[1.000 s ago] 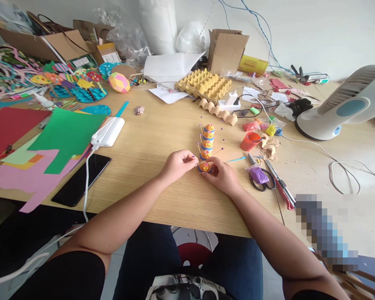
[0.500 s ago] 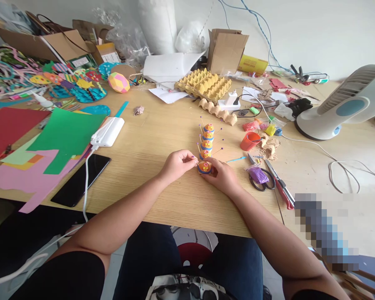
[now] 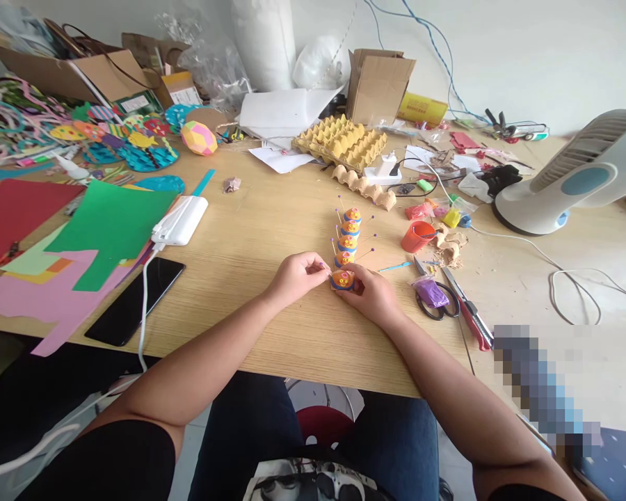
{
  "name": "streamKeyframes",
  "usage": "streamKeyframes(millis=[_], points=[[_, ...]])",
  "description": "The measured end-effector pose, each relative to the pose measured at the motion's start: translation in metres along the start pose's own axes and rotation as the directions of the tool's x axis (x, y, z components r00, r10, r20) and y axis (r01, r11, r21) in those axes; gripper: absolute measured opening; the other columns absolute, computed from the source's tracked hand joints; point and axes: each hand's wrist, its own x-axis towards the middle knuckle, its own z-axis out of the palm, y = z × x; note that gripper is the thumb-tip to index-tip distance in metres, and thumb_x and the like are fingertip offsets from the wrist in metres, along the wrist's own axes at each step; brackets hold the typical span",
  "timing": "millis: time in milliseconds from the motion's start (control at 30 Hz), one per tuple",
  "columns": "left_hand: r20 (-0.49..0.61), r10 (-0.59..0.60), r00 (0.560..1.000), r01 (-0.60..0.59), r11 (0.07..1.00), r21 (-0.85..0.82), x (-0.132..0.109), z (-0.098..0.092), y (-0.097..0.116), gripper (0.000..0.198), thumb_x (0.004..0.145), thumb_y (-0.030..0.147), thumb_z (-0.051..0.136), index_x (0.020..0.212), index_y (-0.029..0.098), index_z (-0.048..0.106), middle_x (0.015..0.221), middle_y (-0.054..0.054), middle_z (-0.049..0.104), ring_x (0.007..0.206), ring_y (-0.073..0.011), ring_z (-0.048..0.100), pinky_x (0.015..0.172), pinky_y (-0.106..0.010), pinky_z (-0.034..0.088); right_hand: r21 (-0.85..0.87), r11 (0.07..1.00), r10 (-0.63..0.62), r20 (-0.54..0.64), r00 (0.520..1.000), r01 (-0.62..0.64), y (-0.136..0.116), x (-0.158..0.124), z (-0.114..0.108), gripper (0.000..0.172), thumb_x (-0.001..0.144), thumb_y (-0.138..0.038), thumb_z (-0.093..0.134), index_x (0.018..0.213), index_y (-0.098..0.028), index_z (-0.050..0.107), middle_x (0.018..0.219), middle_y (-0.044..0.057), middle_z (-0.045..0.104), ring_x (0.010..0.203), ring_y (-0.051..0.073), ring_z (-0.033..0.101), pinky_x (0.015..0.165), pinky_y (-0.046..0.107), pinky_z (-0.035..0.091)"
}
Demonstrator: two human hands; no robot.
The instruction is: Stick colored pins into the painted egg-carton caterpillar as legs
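A caterpillar-like row of egg-carton cups point(image 3: 347, 243), coated orange with blue lower edges and yellow and pink bits, lies on the table pointing away from me. Thin purple-headed pins point(image 3: 374, 236) stick out from both its sides. My right hand point(image 3: 368, 296) grips the nearest cup point(image 3: 343, 280) from the right, thumb and fingers around it. On the other side, my left hand point(image 3: 303, 273) is pinched beside that cup. A small purple head shows at its fingertips, apparently a pin, with its tip at the cup's left side.
Right of the row lie a blue tool point(image 3: 395, 266), a red cup point(image 3: 418, 236), scissors point(image 3: 438, 300) under a purple packet, and a utility knife point(image 3: 468, 308). A fan point(image 3: 579, 174) stands farther right. Left are a phone point(image 3: 135, 300), a white power bank point(image 3: 180, 221) and coloured sheets point(image 3: 112, 219).
The far end of the cup row has swung slightly to the right and down in view. Both hands keep nearly the same place and grip.
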Motion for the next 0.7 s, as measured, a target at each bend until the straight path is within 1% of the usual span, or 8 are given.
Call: streamKeyframes(millis=[167, 267, 533, 700], points=[[0.008, -0.015, 1.0, 0.015, 0.999, -0.049, 0.0011, 0.0014, -0.0044, 0.018, 0.079, 0.035, 0.07, 0.077, 0.018, 0.066, 0.083, -0.005, 0.076, 0.077, -0.0172, 0.07, 0.074, -0.028, 0.055, -0.007, 1.0, -0.009, 0.001, 1.0, 0.009, -0.0002, -0.0003, -0.0004, 0.045, 0.082, -0.039, 0.073, 0.123, -0.027, 0.063, 0.082, 0.002, 0.068, 0.07, 0.017, 0.058, 0.063, 0.027, 0.039], [0.012, -0.016, 1.0, 0.017, 0.999, -0.038, 0.0013, 0.0018, -0.0054, 0.018, 0.079, 0.035, 0.071, 0.076, 0.018, 0.066, 0.083, -0.005, 0.076, 0.076, -0.0173, 0.07, 0.073, -0.028, 0.055, -0.015, 1.0, -0.009, 0.012, 1.0, 0.01, -0.0003, 0.0, -0.0011, 0.045, 0.081, -0.038, 0.073, 0.124, -0.028, 0.063, 0.082, 0.001, 0.069, 0.07, 0.017, 0.058, 0.063, 0.027, 0.038], [0.009, 0.003, 1.0, -0.003, 1.0, 0.014, 0.0001, 0.0015, -0.0012, 0.017, 0.078, 0.034, 0.07, 0.074, 0.018, 0.064, 0.08, -0.003, 0.075, 0.072, -0.016, 0.068, 0.069, -0.026, 0.052, -0.018, 1.0, 0.009, 0.022, 1.0, -0.009, -0.0001, 0.0, -0.0013, 0.047, 0.08, -0.037, 0.074, 0.124, -0.028, 0.063, 0.079, 0.0, 0.067, 0.069, 0.017, 0.057, 0.063, 0.027, 0.037], [-0.008, 0.018, 1.0, -0.018, 1.0, -0.005, -0.0004, 0.0021, 0.0022, 0.016, 0.079, 0.033, 0.069, 0.075, 0.018, 0.066, 0.078, -0.003, 0.073, 0.072, -0.0154, 0.066, 0.068, -0.026, 0.051, -0.014, 1.0, 0.005, 0.016, 1.0, -0.004, 0.0023, 0.0003, 0.0006, 0.047, 0.08, -0.038, 0.074, 0.125, -0.029, 0.063, 0.076, -0.001, 0.065, 0.069, 0.017, 0.057, 0.062, 0.027, 0.037]])
